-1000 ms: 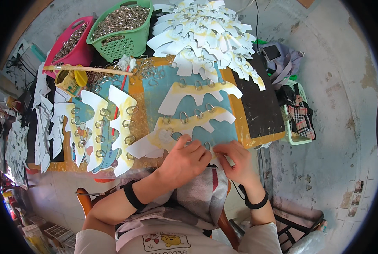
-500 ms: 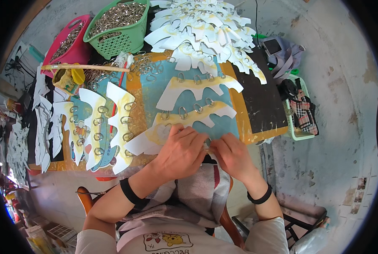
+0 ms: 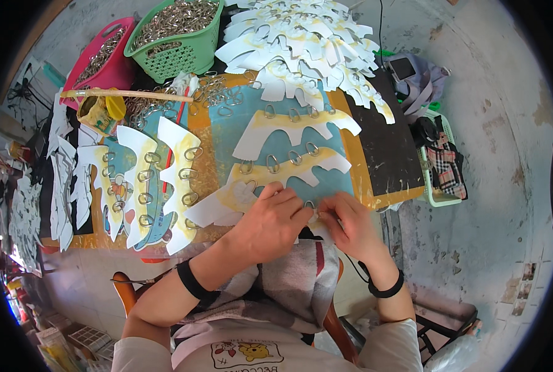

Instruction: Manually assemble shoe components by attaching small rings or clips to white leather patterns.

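Note:
At the table's near edge lies a white cut-out piece [image 3: 213, 206] with yellow glue smeared along it, partly covered by my hands. My left hand [image 3: 271, 224] is closed on it, fingertips beside a metal ring [image 3: 309, 205]. My right hand [image 3: 352, 228] pinches the piece's right end, just right of that ring. Fingers hide most of the middle. Just beyond lies another glued piece [image 3: 326, 162] with metal rings along its edge, and farther off a similar one [image 3: 251, 141]. Three more ringed pieces stand lengthwise at the left, one of them [image 3: 176, 144] nearest my hands.
A green basket [image 3: 193, 57] and a pink basket [image 3: 116, 75] hold metal rings at the back left. Loose rings [image 3: 227, 99] lie before them. A stick [image 3: 134, 95] rests across a glue tin [image 3: 96, 116]. Finished-looking white pieces [image 3: 301, 43] are heaped at the back.
My right hand has shifted slightly right and down, away from the left. The ring between my hands shows more fully now. My left hand stays on the piece.

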`<state>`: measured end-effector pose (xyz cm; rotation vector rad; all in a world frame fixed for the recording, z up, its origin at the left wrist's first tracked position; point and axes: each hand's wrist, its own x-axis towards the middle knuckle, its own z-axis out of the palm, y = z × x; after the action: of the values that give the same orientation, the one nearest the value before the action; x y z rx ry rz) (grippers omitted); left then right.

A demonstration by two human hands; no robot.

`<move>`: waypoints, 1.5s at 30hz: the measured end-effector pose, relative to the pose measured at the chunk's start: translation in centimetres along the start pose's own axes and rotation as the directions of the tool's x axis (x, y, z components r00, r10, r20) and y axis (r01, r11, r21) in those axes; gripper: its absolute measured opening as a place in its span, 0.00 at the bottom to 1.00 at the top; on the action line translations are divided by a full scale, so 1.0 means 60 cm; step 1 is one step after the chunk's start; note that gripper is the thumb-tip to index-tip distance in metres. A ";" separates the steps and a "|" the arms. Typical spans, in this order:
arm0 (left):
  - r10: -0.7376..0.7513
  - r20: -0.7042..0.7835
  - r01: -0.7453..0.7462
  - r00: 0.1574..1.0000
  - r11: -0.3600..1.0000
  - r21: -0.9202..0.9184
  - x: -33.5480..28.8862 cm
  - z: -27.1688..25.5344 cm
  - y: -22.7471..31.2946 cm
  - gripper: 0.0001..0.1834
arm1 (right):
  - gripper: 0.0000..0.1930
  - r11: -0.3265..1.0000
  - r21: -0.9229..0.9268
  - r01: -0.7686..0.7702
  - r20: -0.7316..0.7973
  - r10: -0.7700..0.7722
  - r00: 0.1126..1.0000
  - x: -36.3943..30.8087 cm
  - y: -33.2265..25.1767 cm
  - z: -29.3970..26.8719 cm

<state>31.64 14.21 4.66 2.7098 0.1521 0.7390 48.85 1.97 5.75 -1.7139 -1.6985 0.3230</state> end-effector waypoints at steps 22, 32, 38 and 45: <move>0.164 -0.022 -0.156 0.986 0.967 0.203 -0.023 0.003 0.004 0.10 | 0.10 0.975 -0.129 0.179 0.052 -0.174 0.983 -0.008 0.014 -0.003; 0.096 0.040 -0.103 0.995 0.942 0.321 -0.046 -0.005 0.028 0.16 | 0.16 0.859 -0.384 0.339 0.142 -0.309 0.941 -0.040 0.004 0.001; 0.070 0.044 -0.081 0.997 0.932 0.353 -0.058 0.010 0.033 0.17 | 0.16 0.854 -0.434 0.287 0.108 -0.267 0.958 -0.049 0.001 0.020; 0.061 0.047 -0.073 0.997 0.941 0.330 -0.065 0.005 0.029 0.18 | 0.20 0.868 -0.417 0.270 0.049 -0.275 0.960 -0.053 0.012 0.023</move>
<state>28.48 11.80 3.17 3.0603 0.1920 0.7402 48.18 -0.58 3.36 -1.7229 -2.0815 -0.2030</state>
